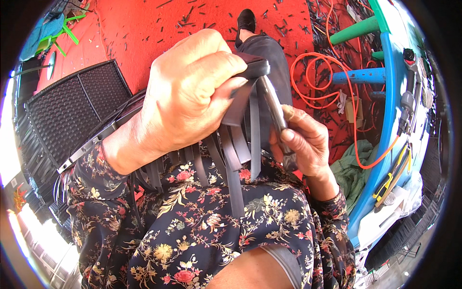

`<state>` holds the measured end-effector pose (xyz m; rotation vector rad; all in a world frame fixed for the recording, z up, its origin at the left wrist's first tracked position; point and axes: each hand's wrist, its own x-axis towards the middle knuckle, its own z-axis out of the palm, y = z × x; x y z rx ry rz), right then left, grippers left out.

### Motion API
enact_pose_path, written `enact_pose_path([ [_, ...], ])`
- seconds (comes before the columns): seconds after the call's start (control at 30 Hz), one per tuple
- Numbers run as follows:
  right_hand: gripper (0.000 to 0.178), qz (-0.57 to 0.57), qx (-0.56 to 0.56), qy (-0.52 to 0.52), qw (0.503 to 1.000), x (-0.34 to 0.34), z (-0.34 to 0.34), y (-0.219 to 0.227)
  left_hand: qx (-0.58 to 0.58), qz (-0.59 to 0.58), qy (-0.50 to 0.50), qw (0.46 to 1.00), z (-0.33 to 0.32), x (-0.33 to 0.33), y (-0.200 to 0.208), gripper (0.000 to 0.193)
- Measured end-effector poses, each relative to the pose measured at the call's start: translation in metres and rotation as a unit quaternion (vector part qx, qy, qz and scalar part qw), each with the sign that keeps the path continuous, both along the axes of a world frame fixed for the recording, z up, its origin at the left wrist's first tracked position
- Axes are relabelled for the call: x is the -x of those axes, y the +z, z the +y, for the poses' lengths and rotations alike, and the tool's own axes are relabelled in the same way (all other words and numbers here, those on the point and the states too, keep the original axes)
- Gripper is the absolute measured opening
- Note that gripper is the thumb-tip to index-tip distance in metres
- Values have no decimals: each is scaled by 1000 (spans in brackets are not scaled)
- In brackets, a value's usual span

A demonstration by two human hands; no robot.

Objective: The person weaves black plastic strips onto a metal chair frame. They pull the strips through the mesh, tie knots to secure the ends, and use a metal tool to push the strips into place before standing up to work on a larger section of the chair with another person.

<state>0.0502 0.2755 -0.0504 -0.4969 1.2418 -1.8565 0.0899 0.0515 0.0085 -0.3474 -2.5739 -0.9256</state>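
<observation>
My left hand (192, 89) is closed around the end of a dark bar (258, 69), its fingers pinching the flat strips wound there. Several loose dark grey plastic strips (235, 190) hang down over my lap. In my right hand (305, 137), between thumb and fingers, is a slim shiny metal tool (272, 101) pointing up. Its upper tip meets the underside of the bar's end. My fingers partly cover the tool's lower part, so its exact kind is unclear. A dark woven wicker panel (77, 111) in a frame leans at the left, beyond my left forearm.
A blue table edge (382, 144) curves along the right, carrying a black hand tool (408, 98) and a yellow-and-black cutter (385, 187). An orange hose (357, 139) loops down onto the red floor covering (144, 29), where dark scraps lie. Green cloth (353, 166) lies beside the table.
</observation>
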Motion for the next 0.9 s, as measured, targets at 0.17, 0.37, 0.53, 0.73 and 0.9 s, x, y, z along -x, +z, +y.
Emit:
enact_pose_path([
  [0.17, 35, 60, 7, 0, 998, 2, -9, -5, -67, -119, 40, 990, -1, -3, 10, 10],
  [0.37, 34, -10, 41, 9, 999, 8, -4, -11, -240, -292, 40, 925, -7, 10, 5, 6],
  [0.53, 34, -10, 40, 17, 999, 11, -3, -13, -281, -373, 13, 884, -8, 21, 1, 9],
  [0.73, 37, 18, -16, -5, 1000, 9, 9, -3, -377, -395, 4, 837, -11, 21, -5, 10],
  [0.9, 45, 357, -168, 37, 918, 24, 29, 10, -335, -378, 6, 863, -8, 19, -6, 10],
])
